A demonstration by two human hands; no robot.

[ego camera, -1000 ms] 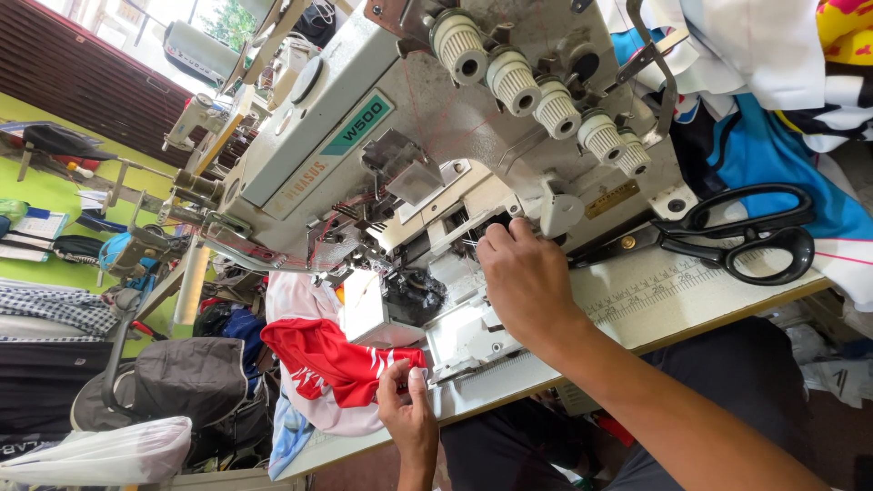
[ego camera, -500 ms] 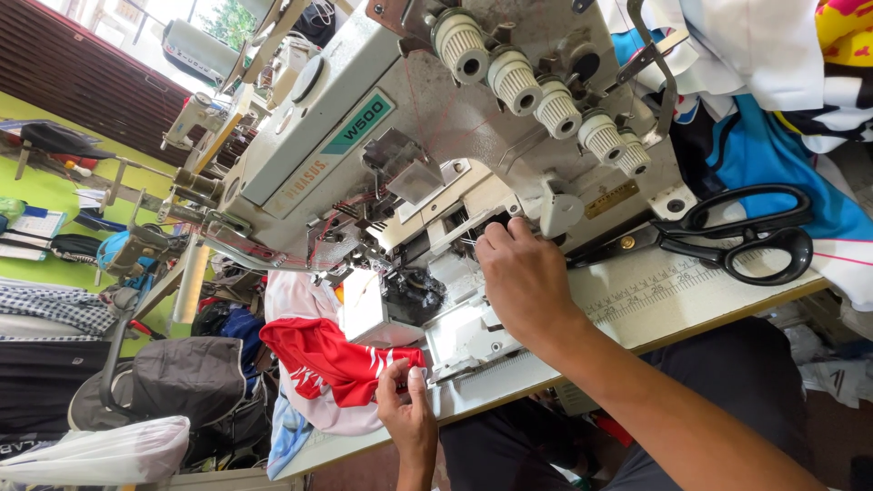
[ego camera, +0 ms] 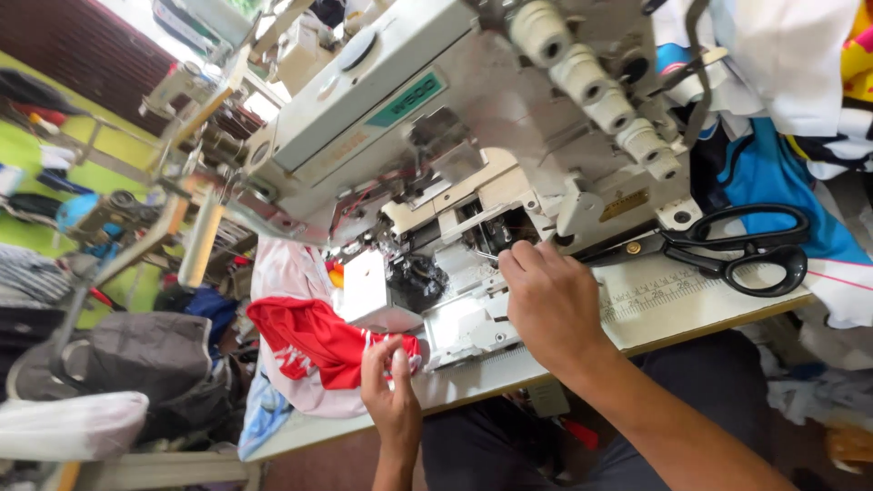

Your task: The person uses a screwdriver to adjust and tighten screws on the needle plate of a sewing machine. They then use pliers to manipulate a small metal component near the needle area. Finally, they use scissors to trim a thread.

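fingertips of the right hand [ego camera: 553, 305] sit bunched at the needle area [ego camera: 496, 235] of the grey-white sewing machine [ego camera: 400, 136], pinching at something too fine to make out, perhaps thread; whether they grip anything i cannot tell. red fabric [ego camera: 314, 338] lies to the left of that hand, bunched on the table edge [ego camera: 655, 327], its long run stretching away leftward from the presser zone. the left hand [ego camera: 391, 395] is the nearer one, its fingers curled against the cloth's right end, touching it with a loose hold. black scissors [ego camera: 737, 250] rest to the right, blades pointing toward the machine. a teal rectangular label [ego camera: 406, 100] sits on the machine's arm, a small brass plate [ego camera: 624, 205] lower on its body, and a printed ruler strip [ego camera: 668, 289] runs along the table.
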